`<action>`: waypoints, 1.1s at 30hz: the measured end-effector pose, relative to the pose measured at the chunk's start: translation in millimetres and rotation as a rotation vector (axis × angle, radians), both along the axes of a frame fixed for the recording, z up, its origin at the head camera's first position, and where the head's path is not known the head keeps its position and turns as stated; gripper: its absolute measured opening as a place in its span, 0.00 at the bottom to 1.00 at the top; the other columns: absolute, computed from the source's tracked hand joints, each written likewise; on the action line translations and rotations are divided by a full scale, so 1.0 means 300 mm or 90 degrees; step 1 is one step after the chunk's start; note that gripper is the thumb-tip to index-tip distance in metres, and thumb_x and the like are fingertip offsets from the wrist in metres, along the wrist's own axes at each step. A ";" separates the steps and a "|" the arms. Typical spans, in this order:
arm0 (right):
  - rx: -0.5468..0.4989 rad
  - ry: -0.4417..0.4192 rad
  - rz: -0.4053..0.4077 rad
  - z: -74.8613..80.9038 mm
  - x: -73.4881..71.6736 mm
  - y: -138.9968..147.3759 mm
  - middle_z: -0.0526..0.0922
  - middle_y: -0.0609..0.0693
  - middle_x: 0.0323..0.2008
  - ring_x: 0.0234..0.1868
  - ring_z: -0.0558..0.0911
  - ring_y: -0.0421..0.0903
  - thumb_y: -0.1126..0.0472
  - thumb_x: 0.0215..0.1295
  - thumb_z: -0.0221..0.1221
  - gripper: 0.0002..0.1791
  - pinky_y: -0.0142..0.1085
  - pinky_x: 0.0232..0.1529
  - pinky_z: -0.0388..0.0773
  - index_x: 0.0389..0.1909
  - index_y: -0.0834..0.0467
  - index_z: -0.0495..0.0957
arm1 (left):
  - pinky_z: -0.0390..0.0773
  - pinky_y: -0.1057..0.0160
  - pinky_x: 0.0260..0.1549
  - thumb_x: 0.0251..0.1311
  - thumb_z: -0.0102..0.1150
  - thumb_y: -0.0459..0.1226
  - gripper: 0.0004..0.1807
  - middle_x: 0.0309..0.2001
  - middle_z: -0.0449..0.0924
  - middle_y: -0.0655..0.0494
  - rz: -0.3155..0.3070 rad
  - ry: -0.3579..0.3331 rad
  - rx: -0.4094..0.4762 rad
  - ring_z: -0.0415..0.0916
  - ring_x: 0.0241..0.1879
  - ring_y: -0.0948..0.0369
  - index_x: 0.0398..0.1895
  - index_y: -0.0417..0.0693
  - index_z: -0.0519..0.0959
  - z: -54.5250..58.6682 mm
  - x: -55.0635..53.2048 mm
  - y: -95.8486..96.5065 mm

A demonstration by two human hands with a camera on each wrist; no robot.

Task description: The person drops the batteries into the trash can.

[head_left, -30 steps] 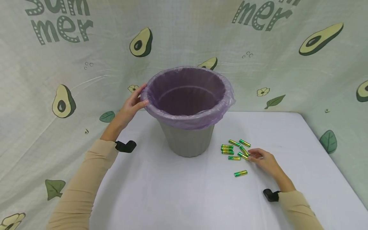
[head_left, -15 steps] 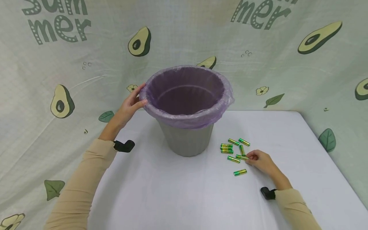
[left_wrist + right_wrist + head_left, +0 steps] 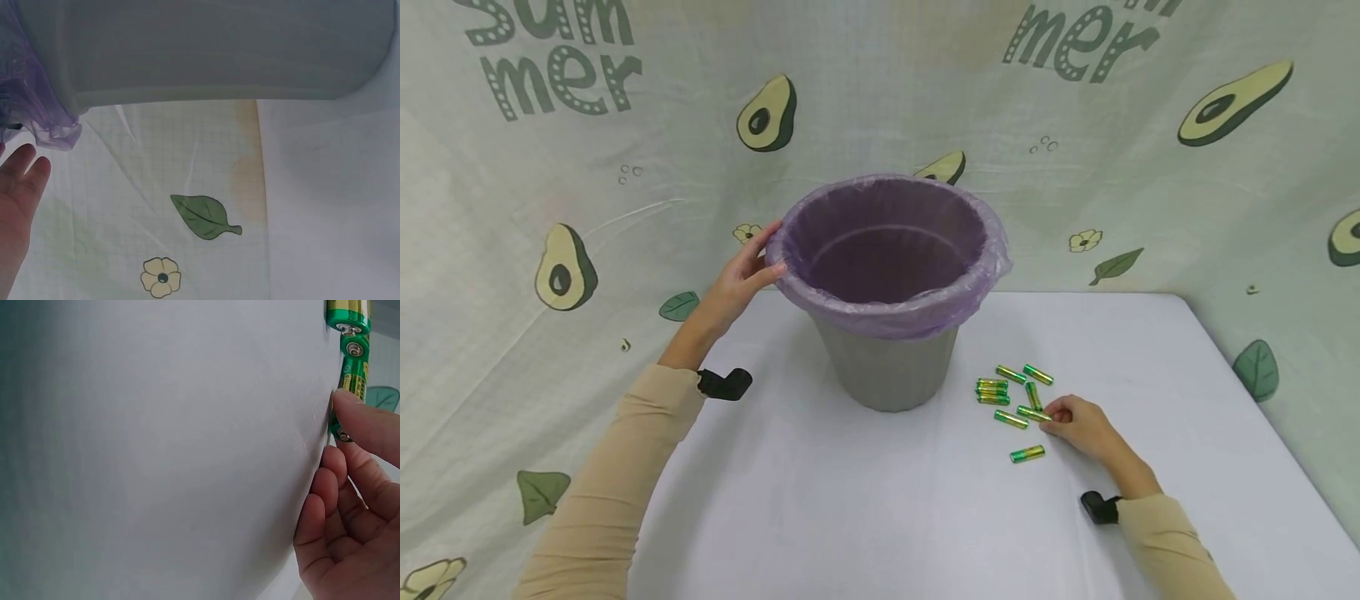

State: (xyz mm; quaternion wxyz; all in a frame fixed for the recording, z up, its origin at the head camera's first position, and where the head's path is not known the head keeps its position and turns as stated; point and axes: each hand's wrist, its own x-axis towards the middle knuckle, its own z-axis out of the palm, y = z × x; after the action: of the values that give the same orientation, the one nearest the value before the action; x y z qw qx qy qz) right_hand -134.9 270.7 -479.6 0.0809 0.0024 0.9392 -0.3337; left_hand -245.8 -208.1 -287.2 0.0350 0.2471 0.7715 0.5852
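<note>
A grey bin (image 3: 887, 367) stands on the table, lined with a purple plastic bag (image 3: 925, 312) folded over its rim. At the rim's left side, my left hand (image 3: 737, 279) touches the bag with fairly straight fingers; its fingers (image 3: 37, 172) also show beside the bag in the left wrist view. To the right of the bin lie several green-and-gold batteries. My right hand (image 3: 1081, 425) pinches the right end of one battery (image 3: 1032, 413) between thumb and fingers, low over the table. In the right wrist view the thumb (image 3: 362, 419) covers part of it.
Three batteries (image 3: 992, 391) lie side by side near the bin. One battery (image 3: 1027, 454) lies apart, closer to me. A white cloth covers the table (image 3: 865, 517). Behind it hangs a curtain (image 3: 865, 92) printed with avocados and leaves.
My right hand has moved slightly left and taken hold of a battery, which has turned flatter. A neighbouring battery has turned too. My left hand stays at the rim.
</note>
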 end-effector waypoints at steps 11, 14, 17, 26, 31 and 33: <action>0.010 -0.014 -0.017 0.032 0.007 0.013 0.79 0.53 0.31 0.33 0.74 0.45 0.59 0.58 0.61 0.16 0.35 0.32 0.69 0.42 0.68 0.75 | 0.68 0.74 0.52 0.64 0.45 0.36 0.34 0.72 0.50 0.52 0.010 0.000 -0.026 0.58 0.66 0.50 0.73 0.54 0.49 0.002 0.005 0.001; 0.008 -0.008 -0.021 0.039 0.006 0.016 0.79 0.53 0.31 0.32 0.74 0.45 0.60 0.58 0.61 0.16 0.35 0.31 0.69 0.41 0.68 0.76 | 0.68 0.73 0.53 0.65 0.45 0.36 0.34 0.72 0.50 0.52 0.010 0.002 -0.033 0.57 0.67 0.49 0.73 0.55 0.48 0.004 0.008 -0.001; 0.006 -0.004 -0.028 0.045 0.005 0.019 0.78 0.53 0.31 0.32 0.73 0.45 0.60 0.58 0.61 0.15 0.35 0.31 0.69 0.41 0.67 0.76 | 0.67 0.69 0.56 0.65 0.45 0.36 0.34 0.72 0.49 0.52 0.008 0.005 -0.044 0.55 0.68 0.48 0.73 0.55 0.47 0.006 0.009 -0.003; 0.006 0.043 -0.036 0.091 0.013 0.005 0.79 0.53 0.31 0.32 0.73 0.45 0.58 0.57 0.63 0.16 0.34 0.30 0.68 0.40 0.66 0.77 | 0.64 0.55 0.62 0.66 0.45 0.37 0.34 0.72 0.49 0.53 0.009 0.006 -0.054 0.56 0.68 0.49 0.73 0.57 0.48 0.006 0.006 -0.007; 0.005 0.096 -0.040 0.136 0.012 -0.005 0.79 0.54 0.30 0.33 0.75 0.46 0.60 0.56 0.63 0.14 0.36 0.29 0.70 0.39 0.65 0.77 | 0.66 0.62 0.59 0.66 0.45 0.37 0.34 0.72 0.49 0.53 0.006 0.006 -0.049 0.55 0.68 0.49 0.73 0.57 0.47 0.005 0.006 -0.007; 0.008 0.117 -0.037 0.160 0.012 -0.008 0.79 0.54 0.30 0.32 0.75 0.46 0.61 0.56 0.63 0.13 0.36 0.29 0.71 0.39 0.65 0.77 | 0.66 0.68 0.57 0.66 0.45 0.37 0.34 0.73 0.48 0.53 0.003 0.005 -0.046 0.55 0.68 0.48 0.74 0.56 0.47 0.004 0.007 -0.007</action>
State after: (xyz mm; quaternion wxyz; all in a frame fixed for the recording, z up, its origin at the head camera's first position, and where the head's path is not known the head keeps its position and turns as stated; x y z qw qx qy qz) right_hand -131.5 268.2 -431.8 -0.0154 -0.0008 0.9443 -0.3287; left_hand -243.8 -210.2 -285.9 0.0392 0.2460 0.7930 0.5560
